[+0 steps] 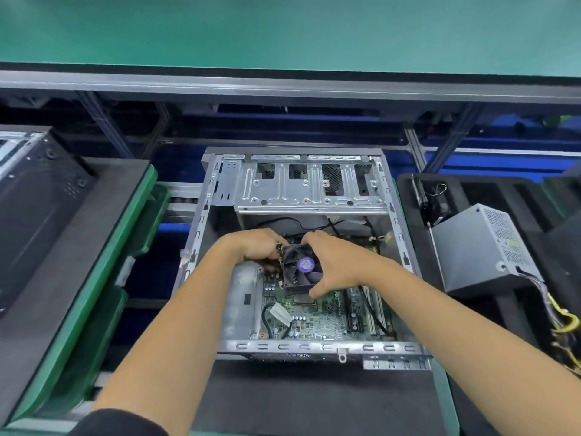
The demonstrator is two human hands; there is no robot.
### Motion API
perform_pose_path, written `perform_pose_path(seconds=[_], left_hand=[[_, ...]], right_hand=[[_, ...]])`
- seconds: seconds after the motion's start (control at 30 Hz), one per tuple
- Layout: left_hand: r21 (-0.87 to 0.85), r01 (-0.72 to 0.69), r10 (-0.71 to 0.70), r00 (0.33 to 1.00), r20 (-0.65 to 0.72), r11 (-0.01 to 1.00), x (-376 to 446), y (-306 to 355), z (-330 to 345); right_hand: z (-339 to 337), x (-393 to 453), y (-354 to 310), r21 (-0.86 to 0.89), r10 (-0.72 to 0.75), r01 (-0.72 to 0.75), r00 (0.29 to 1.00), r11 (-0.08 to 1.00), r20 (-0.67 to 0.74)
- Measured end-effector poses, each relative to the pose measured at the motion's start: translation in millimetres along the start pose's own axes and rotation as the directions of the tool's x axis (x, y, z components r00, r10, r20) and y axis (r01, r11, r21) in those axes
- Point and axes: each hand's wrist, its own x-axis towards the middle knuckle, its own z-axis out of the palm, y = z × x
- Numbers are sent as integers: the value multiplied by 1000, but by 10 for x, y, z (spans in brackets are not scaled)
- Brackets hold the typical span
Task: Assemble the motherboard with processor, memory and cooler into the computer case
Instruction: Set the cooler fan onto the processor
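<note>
Hands reach forward into the computer case (201, 215): left hand (257, 247) and right hand (336, 262) fingers clamp the cooler fan (300, 269) above the motherboard (314, 319).

Bright even overhead light, soft shadows, slight blur throughout, wide-angle bending at the edges, dark recess behind

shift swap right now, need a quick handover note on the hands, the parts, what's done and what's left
Left hand grips the cooler's left edge; right hand grips its right side, thumb under the near corner. Both hold it just above the board, which lies in the open case.
Done: board is in the case; the socket shows just below the cooler.
Left: seat and fasten the cooler. Whether memory is fitted cannot be told. The power supply sits outside, right of the case.
</note>
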Motion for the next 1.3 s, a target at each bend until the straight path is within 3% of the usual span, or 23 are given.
perform_pose_path(seconds=[0.37, 0.53, 0.7, 0.9, 1.3], left_hand=[[244, 8, 7, 998, -61, 970, 50, -86, -110], [128, 67, -73, 997, 40, 990, 64, -90, -173], [202, 135, -147, 988, 45, 970, 58, -93, -204], [297, 197, -233, 968, 91, 934, 82, -133, -200], [364, 181, -237, 965, 116, 914, 167, -210, -197]], right_hand=[[-2, -38, 85, -15, 56, -56, 998, 998, 43], [67, -21, 2, -89, 15, -11, 999, 996, 46], [101, -6, -40, -191, -14, 15, 1000, 981, 10], [86, -9, -63, -188, -32, 46, 997, 981, 77], [101, 15, -127, -279, -28, 66, 990, 958, 138]])
